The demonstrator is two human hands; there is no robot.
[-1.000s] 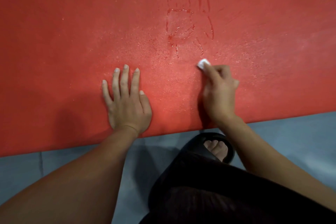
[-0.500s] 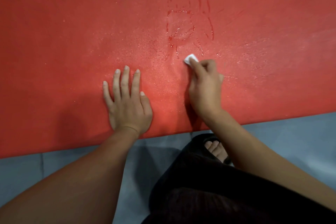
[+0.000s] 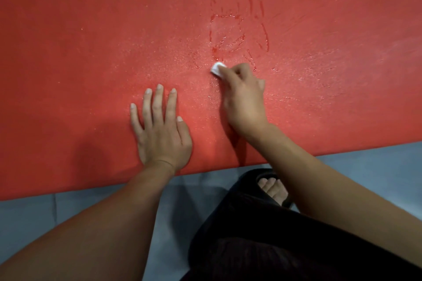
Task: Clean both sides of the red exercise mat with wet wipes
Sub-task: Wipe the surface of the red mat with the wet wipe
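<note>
The mat lies on the floor, its long axis left to right. The left hand rests flat on it, fingers spread. The right hand pinches a wipe, nearer the wet streaks beyond.

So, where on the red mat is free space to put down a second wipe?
Bare mat lies left of the left hand, and to the far right. It is crowded between that hand and the right hand holding the wipe.

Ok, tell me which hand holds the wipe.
The right hand: its fingers pinch the folded white wipe against the red mat. The left hand just lies flat, holding nothing.
</note>
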